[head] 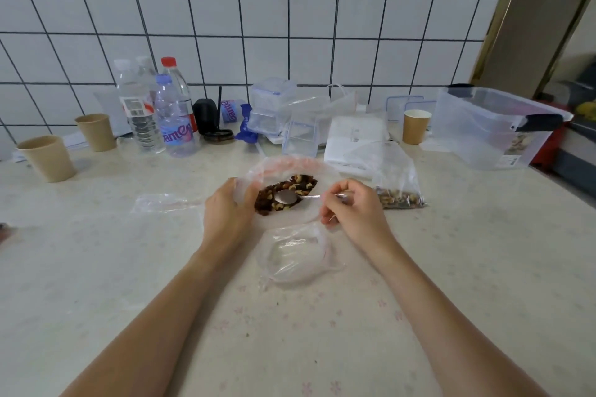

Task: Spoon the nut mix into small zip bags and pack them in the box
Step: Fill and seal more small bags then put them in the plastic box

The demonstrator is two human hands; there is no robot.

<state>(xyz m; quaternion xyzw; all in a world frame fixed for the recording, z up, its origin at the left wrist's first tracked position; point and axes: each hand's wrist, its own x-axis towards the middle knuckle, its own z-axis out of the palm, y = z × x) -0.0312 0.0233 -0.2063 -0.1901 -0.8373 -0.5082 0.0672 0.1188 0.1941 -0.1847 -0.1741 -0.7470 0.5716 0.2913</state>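
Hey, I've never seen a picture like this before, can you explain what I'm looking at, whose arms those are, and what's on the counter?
There is no machine here. It is one picture from a wide-angle camera worn on a person's head, looking forward and down, so the two bare arms are the wearer's own.

The left hand holds open the rim of a large clear bag of nut mix. The right hand pinches the handle of a metal spoon, whose bowl lies in the nuts.

On the pale counter, an empty small zip bag lies open just in front, another lies flat to the left, and a filled one stands to the right. Behind are water bottles, paper cups and a clear storage box.
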